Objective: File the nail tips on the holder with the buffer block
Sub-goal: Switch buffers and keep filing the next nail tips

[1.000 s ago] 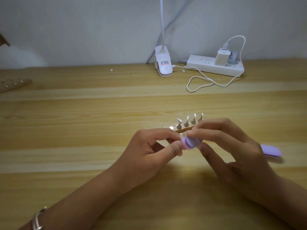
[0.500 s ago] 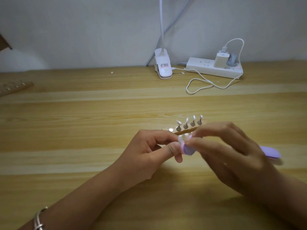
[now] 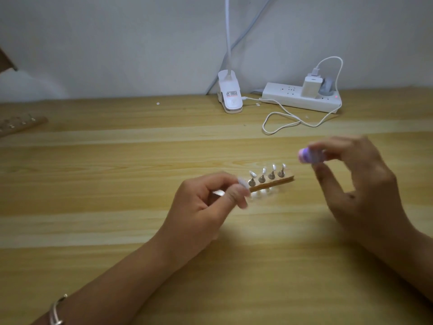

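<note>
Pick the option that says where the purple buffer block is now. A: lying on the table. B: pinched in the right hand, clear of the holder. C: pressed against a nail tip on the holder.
B: the right hand pinches the buffer block apart from the holder, up and to its right in the view.

Both forearms bare; thin silver bangle (image 3: 57, 311) round left wrist.

A white clip lamp (image 3: 230, 96) and a power strip (image 3: 293, 99) with charger (image 3: 311, 86) and looping cable (image 3: 263, 125) sit along the worktop's (image 3: 105, 160) far edge.
</note>
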The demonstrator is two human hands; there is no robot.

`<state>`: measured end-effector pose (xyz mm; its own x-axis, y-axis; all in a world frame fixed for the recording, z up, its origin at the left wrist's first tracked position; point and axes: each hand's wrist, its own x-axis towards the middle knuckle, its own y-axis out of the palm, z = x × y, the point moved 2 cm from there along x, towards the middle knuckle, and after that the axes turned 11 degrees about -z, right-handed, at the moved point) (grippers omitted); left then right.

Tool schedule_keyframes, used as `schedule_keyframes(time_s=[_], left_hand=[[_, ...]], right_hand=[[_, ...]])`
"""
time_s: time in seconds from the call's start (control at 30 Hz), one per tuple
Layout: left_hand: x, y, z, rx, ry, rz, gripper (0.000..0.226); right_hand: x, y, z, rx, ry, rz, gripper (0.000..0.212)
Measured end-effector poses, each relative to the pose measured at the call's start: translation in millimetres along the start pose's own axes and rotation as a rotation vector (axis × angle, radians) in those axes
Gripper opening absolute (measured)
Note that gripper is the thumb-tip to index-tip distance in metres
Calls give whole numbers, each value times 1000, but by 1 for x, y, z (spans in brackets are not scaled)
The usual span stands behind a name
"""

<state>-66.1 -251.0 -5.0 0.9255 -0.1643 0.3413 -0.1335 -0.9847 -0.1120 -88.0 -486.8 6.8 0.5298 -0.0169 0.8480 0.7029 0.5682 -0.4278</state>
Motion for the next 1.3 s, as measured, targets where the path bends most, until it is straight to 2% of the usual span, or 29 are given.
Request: schedule_keyframes(time_s=[0.07, 0.13, 0.2, 0.27, 0.37, 0.43, 0.5, 0.6, 0.87, 0.97, 1.1, 1.2, 1.3], left_hand=[[5, -5, 4, 52, 49, -203, 9], [9, -8, 5, 161, 97, -289, 9], [11, -7, 7, 289, 119, -274, 10], [12, -4, 10, 352, 111, -225, 10], [14, -2, 13, 396, 67, -228, 17], [16, -2, 13, 411, 21, -222, 17], [17, -1, 13, 439, 3, -201, 16], [18, 0, 12, 455, -5, -189, 15], [18, 1, 12, 464, 1, -172, 13], [19, 1, 14, 525, 6, -156, 11], [18, 0, 18, 721, 2, -171, 15], [19, -1, 20, 777, -2, -168, 21], [19, -1, 20, 785, 4, -161, 17]], right_hand=[[3, 1, -9, 86, 244, -22, 9], [3, 5, -17, 174, 504, 16, 15], [1, 13, -23, 223, 673, 93, 16], [-2, 19, -23, 295, 752, 172, 14], [-4, 27, -16, 412, 762, 263, 11], [-7, 29, -11, 415, 743, 318, 30], [-9, 31, -8, 402, 734, 352, 38], [-9, 30, -6, 426, 747, 343, 32], [-10, 28, 4, 452, 710, 336, 43], [-11, 28, 6, 469, 703, 344, 41], [-13, 29, 5, 445, 677, 363, 26], [-14, 29, 5, 441, 672, 363, 27], [-15, 29, 5, 448, 663, 363, 27]])
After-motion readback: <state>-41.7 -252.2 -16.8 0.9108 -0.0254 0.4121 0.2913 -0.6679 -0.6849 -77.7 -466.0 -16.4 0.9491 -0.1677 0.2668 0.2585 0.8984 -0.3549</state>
